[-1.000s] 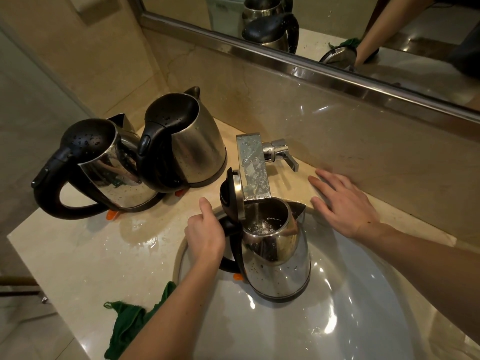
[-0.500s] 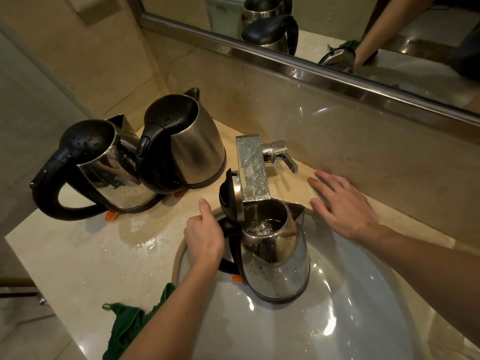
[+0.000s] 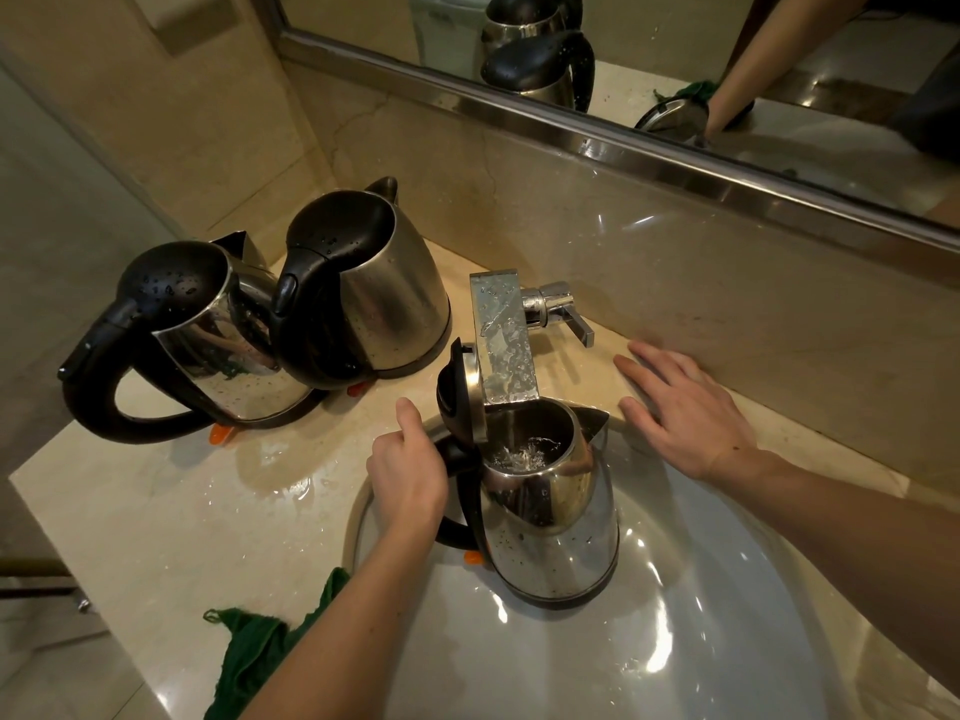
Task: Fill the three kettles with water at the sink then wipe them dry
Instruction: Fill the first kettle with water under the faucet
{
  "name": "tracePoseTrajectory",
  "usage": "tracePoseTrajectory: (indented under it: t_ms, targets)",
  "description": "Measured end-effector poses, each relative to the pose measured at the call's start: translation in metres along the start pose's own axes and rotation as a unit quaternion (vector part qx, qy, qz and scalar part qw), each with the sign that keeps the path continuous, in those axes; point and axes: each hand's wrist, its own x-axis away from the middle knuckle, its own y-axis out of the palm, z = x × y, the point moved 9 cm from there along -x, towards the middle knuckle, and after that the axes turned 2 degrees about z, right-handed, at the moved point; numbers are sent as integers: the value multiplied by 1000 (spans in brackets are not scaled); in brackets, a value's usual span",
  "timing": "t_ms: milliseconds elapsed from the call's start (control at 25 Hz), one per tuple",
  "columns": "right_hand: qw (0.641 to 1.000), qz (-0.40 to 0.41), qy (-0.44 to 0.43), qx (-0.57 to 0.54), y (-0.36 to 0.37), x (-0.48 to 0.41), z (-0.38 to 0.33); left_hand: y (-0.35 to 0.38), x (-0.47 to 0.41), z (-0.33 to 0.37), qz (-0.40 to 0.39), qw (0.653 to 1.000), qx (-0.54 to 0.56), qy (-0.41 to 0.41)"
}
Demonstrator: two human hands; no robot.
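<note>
Head view: kettle (image 3: 551,517) under faucet (image 3: 502,339)

Beige stone counter (image 3: 156,522) running along the left and meeting a matching backsplash (image 3: 701,272) at the rear. Mirror (image 3: 857,54) sitting above the backsplash, a metal frame (image 3: 519,109) edging its lower side. Tiled wall (image 3: 208,148) closing the far-left corner, a rectangular block (image 3: 192,20) projecting from it near the top.

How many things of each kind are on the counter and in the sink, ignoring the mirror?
Kettles: 3
Green cloth: 1
Faucet: 1
Hands: 2
Total: 7
</note>
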Motion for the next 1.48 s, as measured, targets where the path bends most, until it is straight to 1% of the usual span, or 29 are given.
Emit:
tracePoseTrajectory:
  t_ms: [1480]
  targets:
    - [1000, -3, -2, 1, 1, 0, 0, -4, 7, 3, 6, 1000, -1, -6]
